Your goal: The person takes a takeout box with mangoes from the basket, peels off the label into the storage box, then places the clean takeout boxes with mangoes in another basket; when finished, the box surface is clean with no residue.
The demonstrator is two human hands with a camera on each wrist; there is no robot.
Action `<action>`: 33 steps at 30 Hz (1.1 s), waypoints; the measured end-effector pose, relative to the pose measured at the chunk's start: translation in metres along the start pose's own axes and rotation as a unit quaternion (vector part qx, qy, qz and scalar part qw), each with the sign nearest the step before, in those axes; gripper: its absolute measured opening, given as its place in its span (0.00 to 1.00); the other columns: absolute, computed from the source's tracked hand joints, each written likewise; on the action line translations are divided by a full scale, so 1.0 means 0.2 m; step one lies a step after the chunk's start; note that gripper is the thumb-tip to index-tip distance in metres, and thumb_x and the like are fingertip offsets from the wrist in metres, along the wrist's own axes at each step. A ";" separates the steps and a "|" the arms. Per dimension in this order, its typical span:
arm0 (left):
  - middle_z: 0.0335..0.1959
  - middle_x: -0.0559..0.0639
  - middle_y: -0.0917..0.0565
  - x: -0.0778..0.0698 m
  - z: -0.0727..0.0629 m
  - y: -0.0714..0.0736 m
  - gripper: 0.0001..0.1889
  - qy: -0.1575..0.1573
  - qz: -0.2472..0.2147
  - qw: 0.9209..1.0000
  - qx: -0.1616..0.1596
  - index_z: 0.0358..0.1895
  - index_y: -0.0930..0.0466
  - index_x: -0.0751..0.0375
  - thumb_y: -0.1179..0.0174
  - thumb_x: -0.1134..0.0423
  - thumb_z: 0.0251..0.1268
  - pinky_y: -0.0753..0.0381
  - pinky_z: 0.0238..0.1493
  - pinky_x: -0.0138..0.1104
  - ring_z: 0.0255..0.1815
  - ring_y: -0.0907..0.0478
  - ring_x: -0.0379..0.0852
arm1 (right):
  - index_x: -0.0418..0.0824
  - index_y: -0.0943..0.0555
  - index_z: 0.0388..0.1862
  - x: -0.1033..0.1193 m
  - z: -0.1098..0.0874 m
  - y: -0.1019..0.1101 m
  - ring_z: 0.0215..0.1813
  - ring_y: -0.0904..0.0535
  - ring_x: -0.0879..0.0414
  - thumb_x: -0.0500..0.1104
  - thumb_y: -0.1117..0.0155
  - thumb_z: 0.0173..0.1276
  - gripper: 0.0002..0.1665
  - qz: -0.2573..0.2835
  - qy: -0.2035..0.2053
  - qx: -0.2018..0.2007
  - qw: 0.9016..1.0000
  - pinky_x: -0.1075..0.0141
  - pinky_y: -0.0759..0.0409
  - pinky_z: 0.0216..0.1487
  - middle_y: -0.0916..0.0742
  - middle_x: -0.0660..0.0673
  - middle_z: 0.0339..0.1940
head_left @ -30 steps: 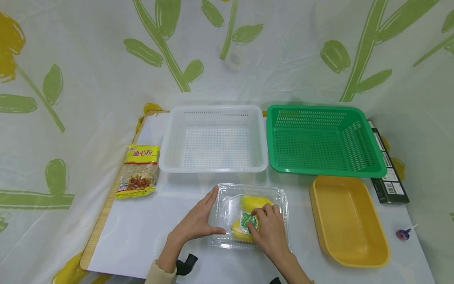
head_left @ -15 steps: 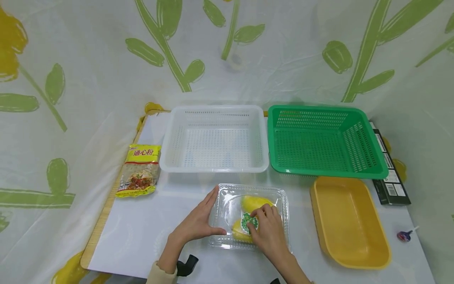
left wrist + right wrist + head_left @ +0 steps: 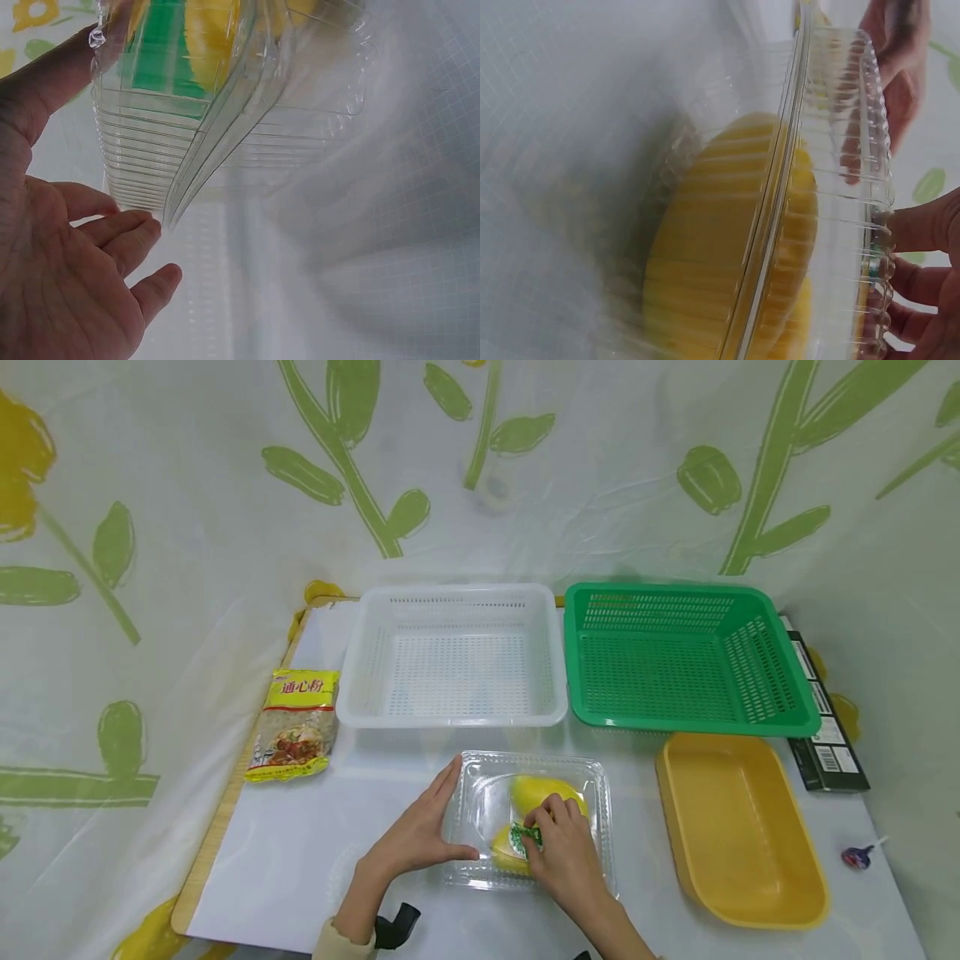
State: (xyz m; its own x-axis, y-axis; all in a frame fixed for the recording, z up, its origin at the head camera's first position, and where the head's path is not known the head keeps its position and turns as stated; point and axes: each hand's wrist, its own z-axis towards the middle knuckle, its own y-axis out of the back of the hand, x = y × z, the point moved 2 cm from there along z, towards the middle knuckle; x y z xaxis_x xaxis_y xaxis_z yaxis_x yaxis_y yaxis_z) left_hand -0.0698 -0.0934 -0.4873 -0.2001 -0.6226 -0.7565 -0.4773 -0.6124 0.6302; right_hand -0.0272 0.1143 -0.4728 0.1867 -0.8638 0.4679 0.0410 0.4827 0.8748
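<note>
A clear plastic clamshell box [image 3: 480, 785] lies closed on the table, with two yellow mango-like fruits [image 3: 543, 791] inside. My right hand [image 3: 567, 852] is over its lid and pinches a round green-and-white sticker [image 3: 522, 838] between thumb and fingers. The sticker looks bent up from the lid, and part of it is hidden by the fingers. Against the left side of the box rests my left hand [image 3: 420, 831], thumb and fingers spread apart. In the left wrist view, fingertips of that hand [image 3: 82, 262] touch the ribbed wall of the box [image 3: 150, 157].
Behind the box stand a white basket [image 3: 450, 718] and a green basket [image 3: 693, 723]. A yellow tray [image 3: 738, 835] is on the right, near a black box [image 3: 828, 760] and a lollipop [image 3: 857, 857]. On the left lies a yellow-topped bag of macaroni [image 3: 294, 722].
The sticker, flat on the lid before, now looks folded up in my right fingers, which have drawn together slightly. My left hand has kept its place.
</note>
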 end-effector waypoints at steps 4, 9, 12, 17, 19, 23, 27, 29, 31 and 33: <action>0.79 0.59 0.54 0.00 0.00 0.00 0.67 -0.004 0.000 1.000 -0.002 0.77 0.62 0.62 0.22 0.50 0.39 0.38 0.71 0.53 0.78 0.52 0.57 | 0.43 0.22 0.24 0.00 -0.01 -0.01 0.36 0.33 0.57 0.33 0.22 0.44 0.15 0.015 0.024 -0.033 0.999 0.65 0.31 0.36 0.25 0.51 0.32; 0.79 0.60 0.55 0.00 0.00 0.00 0.67 -0.009 0.004 1.000 -0.001 0.77 0.63 0.62 0.22 0.48 0.39 0.37 0.70 0.53 0.78 0.52 0.57 | 0.44 0.24 0.23 0.00 -0.02 -0.01 0.35 0.30 0.59 0.30 0.23 0.39 0.18 0.027 0.062 -0.068 0.995 0.66 0.27 0.36 0.23 0.52 0.30; 0.79 0.60 0.55 0.00 0.00 0.00 0.67 -0.009 0.001 1.000 -0.001 0.77 0.63 0.62 0.22 0.47 0.39 0.37 0.70 0.54 0.78 0.51 0.58 | 0.43 0.24 0.24 0.01 -0.03 -0.01 0.33 0.27 0.61 0.28 0.24 0.37 0.20 0.031 0.079 -0.080 0.993 0.67 0.24 0.35 0.22 0.53 0.28; 0.79 0.60 0.54 0.00 0.00 0.00 0.67 -0.009 0.000 1.000 0.000 0.77 0.63 0.62 0.23 0.47 0.39 0.36 0.70 0.54 0.78 0.51 0.58 | 0.41 0.22 0.30 0.02 -0.04 -0.01 0.33 0.25 0.62 0.25 0.25 0.37 0.21 0.040 0.094 -0.096 0.990 0.69 0.21 0.36 0.20 0.52 0.28; 0.79 0.60 0.54 0.00 0.00 0.00 0.67 -0.009 0.001 1.000 0.000 0.77 0.63 0.62 0.23 0.46 0.39 0.37 0.70 0.54 0.78 0.51 0.58 | 0.39 0.21 0.33 0.02 -0.04 -0.01 0.33 0.24 0.62 0.24 0.26 0.37 0.22 0.041 0.100 -0.102 0.989 0.69 0.21 0.36 0.19 0.51 0.30; 0.79 0.60 0.54 -0.01 0.00 0.00 0.68 -0.007 0.000 1.000 0.001 0.77 0.63 0.62 0.23 0.44 0.39 0.37 0.70 0.54 0.78 0.51 0.58 | 0.38 0.19 0.39 0.02 -0.04 -0.01 0.35 0.23 0.61 0.24 0.26 0.36 0.27 0.035 0.119 -0.118 0.985 0.69 0.20 0.38 0.18 0.50 0.31; 0.79 0.60 0.54 -0.01 0.00 0.01 0.68 -0.004 -0.002 1.000 0.002 0.77 0.63 0.63 0.23 0.45 0.39 0.37 0.70 0.54 0.78 0.51 0.58 | 0.38 0.17 0.39 0.01 -0.05 -0.01 0.33 0.23 0.61 0.24 0.27 0.36 0.26 0.036 0.150 -0.138 0.978 0.71 0.23 0.37 0.18 0.50 0.30; 0.79 0.59 0.55 -0.01 0.00 0.01 0.68 -0.002 -0.001 1.000 0.004 0.77 0.63 0.63 0.23 0.44 0.39 0.37 0.70 0.54 0.78 0.51 0.58 | 0.40 0.17 0.35 0.01 -0.05 0.00 0.32 0.25 0.62 0.24 0.28 0.38 0.22 0.047 0.167 -0.145 0.974 0.74 0.25 0.36 0.19 0.52 0.28; 0.79 0.58 0.55 0.00 -0.01 0.01 0.68 0.000 -0.001 1.000 0.005 0.77 0.63 0.62 0.23 0.44 0.39 0.37 0.70 0.54 0.78 0.51 0.58 | 0.41 0.17 0.30 0.01 -0.05 0.00 0.31 0.27 0.64 0.24 0.29 0.39 0.19 0.061 0.180 -0.148 0.970 0.76 0.27 0.36 0.20 0.53 0.27; 0.79 0.59 0.55 0.00 -0.01 0.01 0.68 0.001 0.000 1.000 0.004 0.77 0.63 0.62 0.23 0.44 0.39 0.37 0.70 0.54 0.78 0.51 0.58 | 0.42 0.17 0.28 0.01 -0.05 0.00 0.31 0.27 0.64 0.23 0.31 0.40 0.18 0.075 0.187 -0.148 0.968 0.77 0.27 0.36 0.21 0.54 0.27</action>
State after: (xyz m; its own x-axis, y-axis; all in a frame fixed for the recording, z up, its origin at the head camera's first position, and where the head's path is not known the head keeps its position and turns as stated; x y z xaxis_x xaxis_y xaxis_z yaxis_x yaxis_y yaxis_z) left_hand -0.0692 -0.0943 -0.4858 -0.1989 -0.6231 -0.7564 -0.4845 -0.6084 0.6286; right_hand -0.0169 0.1137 -0.4719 0.5526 -0.6951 0.4598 0.2548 0.6662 0.7009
